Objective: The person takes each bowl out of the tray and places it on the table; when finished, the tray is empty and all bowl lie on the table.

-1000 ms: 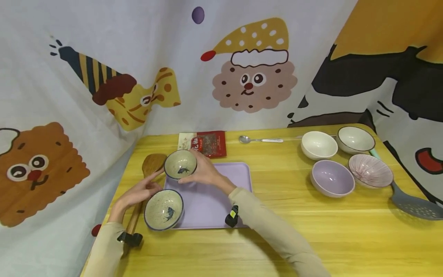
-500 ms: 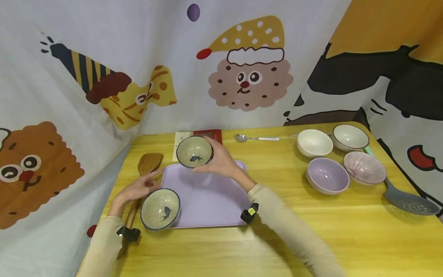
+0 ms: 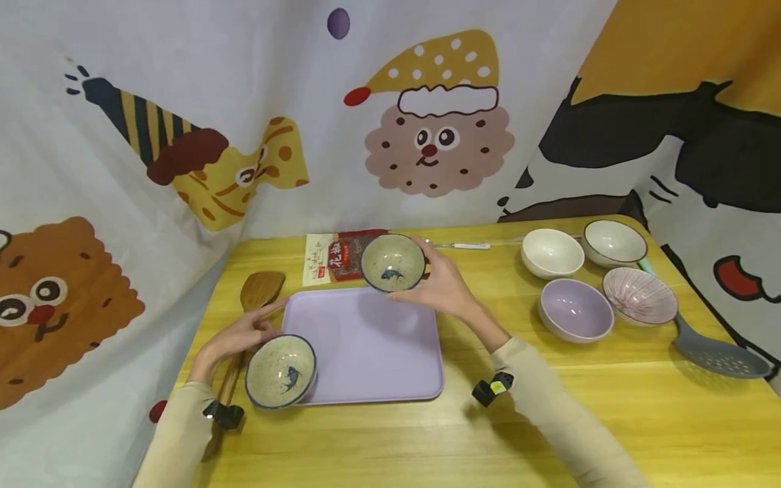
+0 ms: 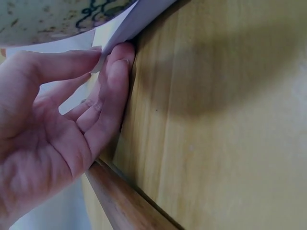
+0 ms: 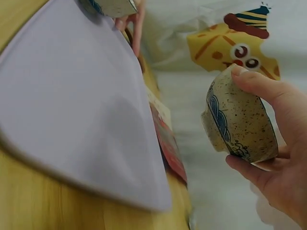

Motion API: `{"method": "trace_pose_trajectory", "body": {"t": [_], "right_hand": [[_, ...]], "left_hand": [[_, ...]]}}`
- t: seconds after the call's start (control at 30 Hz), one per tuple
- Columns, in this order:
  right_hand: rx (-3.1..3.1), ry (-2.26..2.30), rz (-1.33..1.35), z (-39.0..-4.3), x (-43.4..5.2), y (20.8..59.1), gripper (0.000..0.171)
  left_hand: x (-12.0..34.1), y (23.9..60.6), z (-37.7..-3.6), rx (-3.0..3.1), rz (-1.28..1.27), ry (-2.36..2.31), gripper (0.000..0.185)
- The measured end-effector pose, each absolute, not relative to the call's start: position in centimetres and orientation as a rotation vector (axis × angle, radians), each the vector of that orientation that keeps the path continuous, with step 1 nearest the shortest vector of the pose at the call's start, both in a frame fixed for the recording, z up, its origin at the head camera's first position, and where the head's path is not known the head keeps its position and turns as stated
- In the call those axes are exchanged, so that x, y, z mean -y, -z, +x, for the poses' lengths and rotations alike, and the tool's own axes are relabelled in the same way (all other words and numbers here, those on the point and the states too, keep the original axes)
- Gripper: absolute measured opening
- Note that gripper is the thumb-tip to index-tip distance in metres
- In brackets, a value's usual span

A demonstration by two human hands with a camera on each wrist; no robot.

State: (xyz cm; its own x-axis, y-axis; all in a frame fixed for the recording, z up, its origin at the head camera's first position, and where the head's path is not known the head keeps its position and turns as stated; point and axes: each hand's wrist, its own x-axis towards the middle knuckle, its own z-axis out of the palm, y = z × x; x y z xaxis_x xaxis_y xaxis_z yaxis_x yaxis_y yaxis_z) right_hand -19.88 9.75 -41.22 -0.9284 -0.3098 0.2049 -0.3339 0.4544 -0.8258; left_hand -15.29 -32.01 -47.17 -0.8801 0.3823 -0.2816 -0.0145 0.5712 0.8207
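My right hand [image 3: 448, 281] grips a small speckled bowl [image 3: 393, 263] with a blue fish inside, raised over the far right part of a lilac tray [image 3: 378, 352]. In the right wrist view, thumb and fingers clasp this bowl [image 5: 240, 115], its wave-patterned outside showing. My left hand [image 3: 241, 334] is at the tray's left edge. The left wrist view shows the left thumb and fingers [image 4: 117, 81] pinching the tray's rim. A second, larger fish bowl [image 3: 282, 373] sits on the tray's near left corner, beside the left hand.
A wooden spatula [image 3: 261, 290] lies left of the tray, partly under the left arm. Behind the tray lie a red spice packet [image 3: 342, 256] and a spoon [image 3: 470, 246]. At right stand several bowls, including a purple bowl [image 3: 576, 310], with a grey slotted turner [image 3: 723, 356] alongside.
My right hand has carried the small bowl rightward, from the tray's far left corner to its far right. The left hand stays at the tray's left edge; the larger bowl stays put.
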Motion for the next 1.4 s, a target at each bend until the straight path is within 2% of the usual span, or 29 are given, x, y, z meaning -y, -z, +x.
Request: {"method": "trace_pose_trajectory", "body": {"t": [0.47, 0.83, 1.13, 1.4], "right_hand": [[2.622, -1.439, 0.389, -19.1, -16.0, 41.7, 0.118], [2.645, -1.286, 0.099, -18.4, -19.1, 43.2, 0.116], [2.552, -1.272, -0.079, -18.7, -20.5, 45.1, 0.1], [2.532, -1.244, -0.159, -19.3, -21.3, 46.8, 0.099]], "left_hand": [[32.4, 46.7, -14.3, -2.331, 0.2, -1.269, 0.073], [32.3, 46.8, -14.1, -2.352, 0.174, -1.247, 0.074], [32.0, 47.0, -14.3, -2.399, 0.192, -1.224, 0.072], [31.5, 46.7, -14.7, -2.391, 0.188, -1.229, 0.072]]}}
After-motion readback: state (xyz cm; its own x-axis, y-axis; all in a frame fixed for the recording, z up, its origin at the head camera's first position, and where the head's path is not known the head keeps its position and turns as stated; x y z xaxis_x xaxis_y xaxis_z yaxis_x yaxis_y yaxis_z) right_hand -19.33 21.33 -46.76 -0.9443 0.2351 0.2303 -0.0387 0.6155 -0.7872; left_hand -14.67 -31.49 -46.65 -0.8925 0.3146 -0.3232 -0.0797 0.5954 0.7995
